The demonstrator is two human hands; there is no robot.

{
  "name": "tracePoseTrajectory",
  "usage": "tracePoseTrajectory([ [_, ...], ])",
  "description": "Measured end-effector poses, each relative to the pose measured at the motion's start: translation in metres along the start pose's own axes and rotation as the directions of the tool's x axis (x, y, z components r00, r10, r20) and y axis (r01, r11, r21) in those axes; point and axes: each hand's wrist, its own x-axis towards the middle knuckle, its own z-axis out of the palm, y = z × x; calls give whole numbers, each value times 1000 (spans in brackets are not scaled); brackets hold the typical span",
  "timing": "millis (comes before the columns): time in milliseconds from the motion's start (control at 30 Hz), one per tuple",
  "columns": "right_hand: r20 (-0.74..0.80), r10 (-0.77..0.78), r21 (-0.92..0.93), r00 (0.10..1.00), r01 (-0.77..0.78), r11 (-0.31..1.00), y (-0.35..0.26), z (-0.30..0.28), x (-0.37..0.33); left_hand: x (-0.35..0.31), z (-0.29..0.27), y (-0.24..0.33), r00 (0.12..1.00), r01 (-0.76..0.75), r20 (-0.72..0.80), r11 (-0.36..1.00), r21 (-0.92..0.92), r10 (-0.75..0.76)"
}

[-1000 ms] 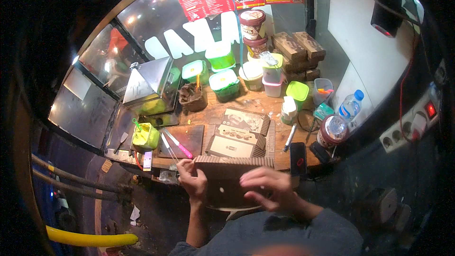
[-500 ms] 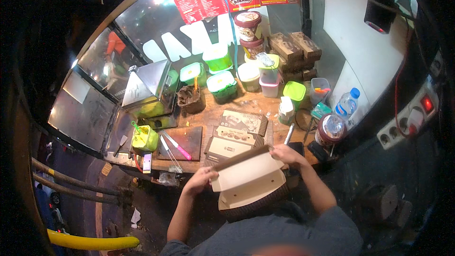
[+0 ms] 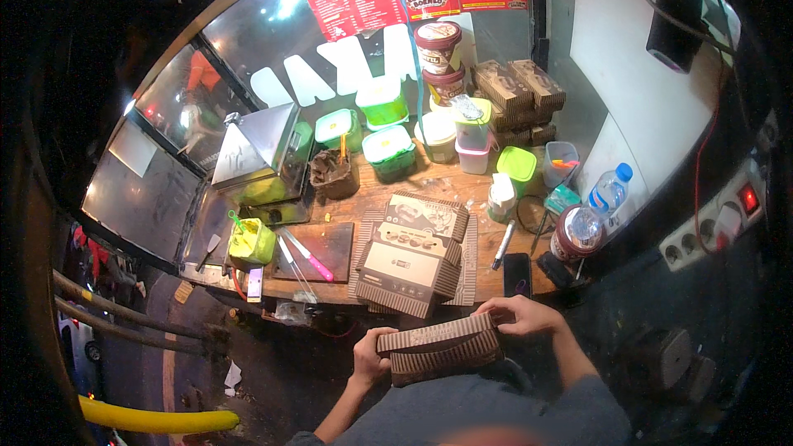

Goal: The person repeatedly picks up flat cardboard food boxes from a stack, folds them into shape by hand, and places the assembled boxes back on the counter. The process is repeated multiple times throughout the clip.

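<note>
A brown striped cardboard box [image 3: 446, 347] is held in front of my body, just off the table's near edge, its lid folded down over most of the opening. My left hand [image 3: 372, 355] grips its left end, fingers closed around the corner. At the right end my right hand [image 3: 520, 315] is closed on the lid's corner. Flat brown and cream cardboard boxes [image 3: 409, 256] lie stacked on the wooden table [image 3: 363, 190] just beyond. Right of that stack are a marker [image 3: 502, 244] and a dark phone [image 3: 517, 274].
Left of the stack, a pink-handled knife [image 3: 310, 258] lies on a dark board [image 3: 334, 252] beside a yellow tub [image 3: 251, 241]. A metal grill box [image 3: 256, 153] and several green-lidded tubs stand behind. Folded boxes [image 3: 504, 87] are piled at the back; a water bottle [image 3: 610, 187] stands right.
The lid has come down toward me, covering the pale inside of the box. Both hands and the box have moved lower, nearer my body, uncovering the stack's near end.
</note>
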Motion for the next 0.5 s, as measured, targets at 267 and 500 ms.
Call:
tracePoseTrajectory([
  [267,0,-1,-11,1000,1,1000,-27,-2,-6,-9,14,19,920,355,270,314,-880,-283],
  [500,0,85,158,996,-83,984,-16,0,-12,-14,15,21,867,484,322,495,-721,-380],
])
